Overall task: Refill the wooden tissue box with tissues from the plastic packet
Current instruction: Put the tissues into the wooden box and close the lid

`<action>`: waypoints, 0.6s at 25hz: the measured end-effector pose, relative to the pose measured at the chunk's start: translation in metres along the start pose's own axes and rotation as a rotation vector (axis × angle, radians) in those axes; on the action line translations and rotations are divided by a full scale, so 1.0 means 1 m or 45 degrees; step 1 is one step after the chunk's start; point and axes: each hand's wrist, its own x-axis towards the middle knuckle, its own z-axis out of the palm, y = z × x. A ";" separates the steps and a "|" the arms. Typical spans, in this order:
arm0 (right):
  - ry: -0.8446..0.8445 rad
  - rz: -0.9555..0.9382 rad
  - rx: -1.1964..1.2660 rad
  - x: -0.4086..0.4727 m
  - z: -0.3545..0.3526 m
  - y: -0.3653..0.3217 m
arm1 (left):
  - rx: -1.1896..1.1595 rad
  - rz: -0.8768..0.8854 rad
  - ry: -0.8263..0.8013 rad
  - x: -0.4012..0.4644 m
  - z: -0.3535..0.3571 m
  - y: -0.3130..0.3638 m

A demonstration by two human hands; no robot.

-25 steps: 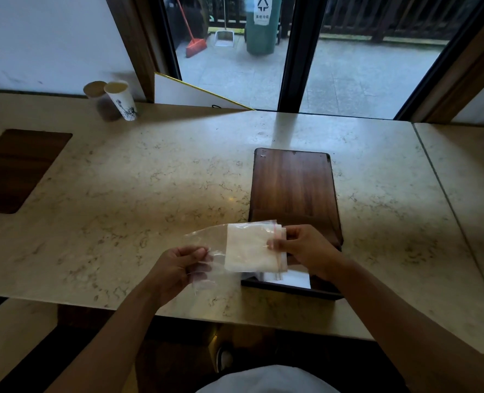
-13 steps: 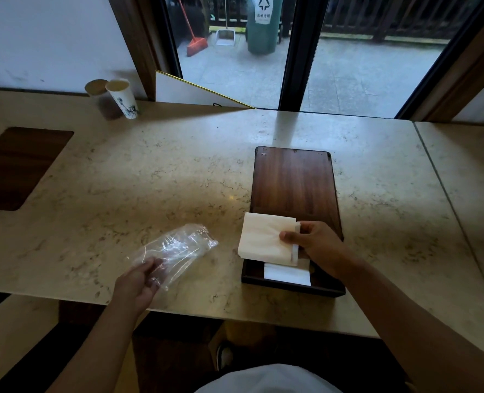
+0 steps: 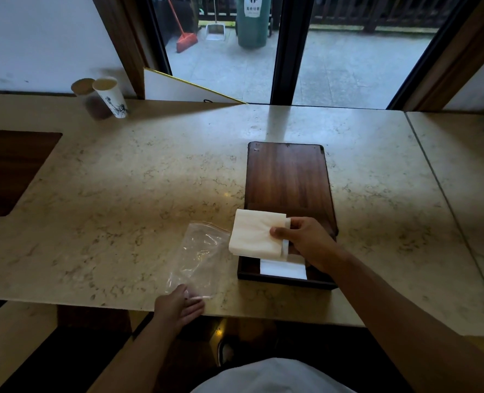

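Observation:
A dark wooden tissue box [image 3: 289, 180] lies on the marble counter, its lid slid back so the near end is open; a white tissue [image 3: 283, 269] shows inside. My right hand [image 3: 306, 239] is shut on a folded stack of white tissues [image 3: 256, 236], held just above the box's open near-left corner. The clear plastic packet [image 3: 201, 256] lies flat and empty on the counter left of the box. At the packet's near corner, by the counter's front edge, my left hand [image 3: 178, 307] rests with its fingertips touching the plastic.
A paper cup [image 3: 111, 97] and a lidded jar [image 3: 89, 99] stand at the back left by the wall. A dark wooden inlay [image 3: 11, 171] is set in the counter at the left. A seam [image 3: 445, 199] splits the counter at the right.
The tissue stack came out of the packet into my right hand and moved over the box. My left hand carried the empty packet left, then laid it flat on the counter.

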 end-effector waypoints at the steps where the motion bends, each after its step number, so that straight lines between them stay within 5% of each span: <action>1: -0.002 0.002 0.000 0.001 -0.001 0.001 | 0.090 -0.002 -0.004 -0.002 -0.002 -0.001; 7: -0.004 0.010 0.025 0.003 -0.001 -0.003 | 0.748 -0.013 -0.261 -0.024 -0.011 0.011; 12: -0.075 -0.015 -0.008 -0.002 0.002 -0.010 | 0.519 0.231 -0.362 -0.048 0.038 0.062; 15: -0.155 0.008 0.054 -0.006 0.004 -0.012 | 0.236 0.201 -0.627 -0.061 0.069 0.081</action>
